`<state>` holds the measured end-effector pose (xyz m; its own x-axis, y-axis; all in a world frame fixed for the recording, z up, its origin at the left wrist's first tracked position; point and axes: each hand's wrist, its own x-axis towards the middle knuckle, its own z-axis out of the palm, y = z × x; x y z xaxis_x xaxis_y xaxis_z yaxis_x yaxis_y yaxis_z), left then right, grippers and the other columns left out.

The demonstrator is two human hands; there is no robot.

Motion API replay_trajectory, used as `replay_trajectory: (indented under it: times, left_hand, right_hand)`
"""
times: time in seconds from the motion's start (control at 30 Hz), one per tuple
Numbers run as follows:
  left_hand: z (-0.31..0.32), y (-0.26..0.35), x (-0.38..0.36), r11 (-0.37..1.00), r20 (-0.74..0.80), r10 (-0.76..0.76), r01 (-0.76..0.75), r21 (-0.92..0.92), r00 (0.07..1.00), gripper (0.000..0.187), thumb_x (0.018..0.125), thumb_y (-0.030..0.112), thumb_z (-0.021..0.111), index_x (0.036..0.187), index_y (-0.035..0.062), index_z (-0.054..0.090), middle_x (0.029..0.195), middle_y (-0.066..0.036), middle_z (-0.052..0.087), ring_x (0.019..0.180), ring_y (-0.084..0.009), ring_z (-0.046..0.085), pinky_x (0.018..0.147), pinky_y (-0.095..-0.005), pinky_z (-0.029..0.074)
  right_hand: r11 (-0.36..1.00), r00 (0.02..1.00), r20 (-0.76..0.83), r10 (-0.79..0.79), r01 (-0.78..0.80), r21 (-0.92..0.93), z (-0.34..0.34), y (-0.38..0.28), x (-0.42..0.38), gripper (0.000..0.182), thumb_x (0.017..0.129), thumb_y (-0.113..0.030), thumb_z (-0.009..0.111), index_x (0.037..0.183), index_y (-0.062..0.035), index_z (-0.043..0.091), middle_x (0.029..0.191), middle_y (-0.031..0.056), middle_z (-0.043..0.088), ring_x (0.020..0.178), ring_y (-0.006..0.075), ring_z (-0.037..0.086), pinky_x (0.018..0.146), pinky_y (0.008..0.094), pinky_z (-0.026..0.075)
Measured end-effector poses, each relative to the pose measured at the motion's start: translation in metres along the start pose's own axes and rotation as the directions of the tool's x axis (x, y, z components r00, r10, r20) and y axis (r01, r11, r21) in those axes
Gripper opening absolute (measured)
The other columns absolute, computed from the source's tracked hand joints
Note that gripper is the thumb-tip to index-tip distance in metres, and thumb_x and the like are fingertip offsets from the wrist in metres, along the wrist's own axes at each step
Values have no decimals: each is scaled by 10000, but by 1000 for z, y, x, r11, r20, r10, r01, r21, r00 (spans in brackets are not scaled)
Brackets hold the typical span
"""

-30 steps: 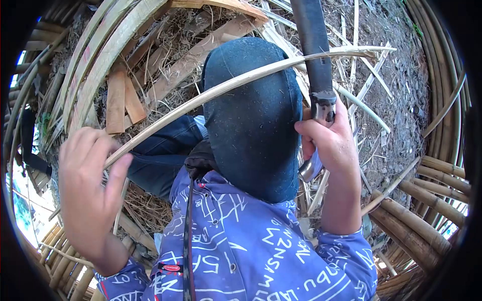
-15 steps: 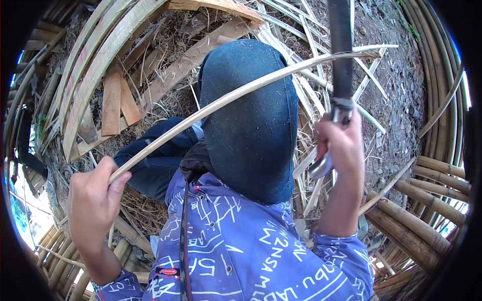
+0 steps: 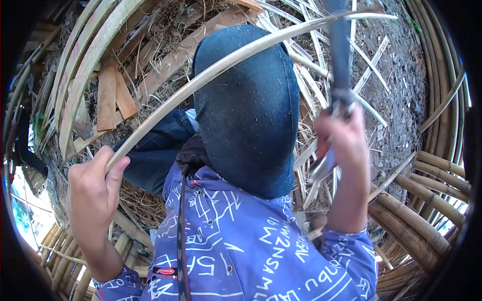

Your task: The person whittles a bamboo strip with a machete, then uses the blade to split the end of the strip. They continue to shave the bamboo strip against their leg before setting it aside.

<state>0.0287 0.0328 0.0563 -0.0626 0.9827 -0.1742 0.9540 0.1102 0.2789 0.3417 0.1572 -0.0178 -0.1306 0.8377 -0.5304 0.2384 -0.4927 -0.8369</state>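
Observation:
My left hand is closed around the near end of a long, pale, split bamboo strip, thumb along its side. The strip bends up across my raised knee in dark trousers, and its far end reaches the top right. In my right hand, blurred by motion, is the handle of a machete, fingers wrapped round it. The machete's dark blade points away from me and crosses the strip close to its far end. Below the fist shows the blurred butt of the handle.
Wide curved wooden slats stand at the upper left, beside short brown boards. Thin split strips and shavings litter the ground at the right. Bamboo poles line the right side. My other leg is folded at the left.
The strip's far end has swung upward in the view, while my left hand keeps its grip. My right hand and the machete have shifted slightly and look more blurred.

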Motion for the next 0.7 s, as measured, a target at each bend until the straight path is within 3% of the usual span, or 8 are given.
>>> replay_trajectory:
  times: [0.1, 0.2, 0.23, 0.33, 0.43, 0.53, 0.57, 0.7]
  left_hand:
    - [-3, -4, 3, 999, 11, 16, -17, 47, 1000, 289, 889, 184, 602, 716, -6, 471, 540, -171, 410, 485, -370, 431, 480, -408, 328]
    - [-5, 0, 2, 999, 41, -52, 52, 11, 998, 288, 892, 194, 602, 719, -3, 484, 540, -167, 411, 486, -365, 429, 486, -403, 330]
    - [-4, 0, 1, 998, 43, -59, 59, 9, 997, 288, 892, 194, 602, 719, -3, 484, 540, -167, 411, 486, -365, 429, 486, -403, 330]
    - [-5, 1, 4, 999, 9, -22, 22, 43, 1000, 290, 891, 204, 606, 718, -2, 496, 531, -167, 405, 478, -364, 432, 475, -404, 324]
    - [-1, 1, 3, 996, -50, 63, -60, 73, 997, 301, 886, 213, 612, 705, 0, 500, 522, -165, 414, 466, -357, 450, 455, -396, 329]
    - [-4, 3, 7, 999, 37, -39, 39, 5, 999, 298, 878, 205, 622, 702, 3, 491, 527, -164, 416, 474, -359, 453, 460, -395, 329]
    - [-2, 1, 6, 1000, -19, -17, 17, -13, 1000, 297, 875, 195, 626, 699, 5, 480, 525, -159, 415, 471, -362, 450, 455, -394, 328]
    - [4, 2, 3, 998, -24, -54, 54, -24, 998, 304, 872, 193, 630, 695, 2, 471, 524, -157, 413, 469, -362, 448, 453, -395, 325]
  right_hand:
    - [999, 984, 174, 22, -16, -36, 4, -5, -14, 716, 683, 47, 606, 1357, 21, 363, 692, 37, 536, 450, 71, 489, 402, 228, 391]
    - [989, 995, -48, 92, -97, -114, -10, -8, 5, 482, 671, 11, 643, 1121, 40, 474, 618, 4, 510, 442, 74, 483, 397, 228, 389]
    - [1000, 1000, -21, 2, -2, -24, 0, -4, 2, 399, 672, -4, 649, 1031, 28, 475, 581, -11, 495, 425, 75, 478, 384, 226, 377]
    - [999, 987, 163, 8, 1, -54, 12, -7, -18, 411, 685, 11, 618, 1068, 17, 471, 567, -4, 500, 387, 76, 459, 362, 218, 356]
    - [992, 997, 5, 74, -73, -100, 2, -18, -6, 503, 686, 35, 592, 1170, 25, 457, 558, -7, 491, 386, 80, 459, 364, 218, 357]
    - [988, 992, 115, -57, 72, -134, 24, -10, -21, 547, 672, 42, 596, 1198, 24, 450, 591, 17, 510, 405, 90, 483, 368, 235, 380]
    - [999, 989, 150, -7, 13, -39, 18, -8, -21, 564, 664, 39, 607, 1206, 15, 453, 606, 30, 521, 411, 99, 490, 367, 243, 381]
    - [998, 999, 19, 44, -43, -48, 18, -22, -12, 597, 694, 37, 620, 1252, -1, 413, 630, 19, 519, 417, 89, 499, 357, 235, 381]
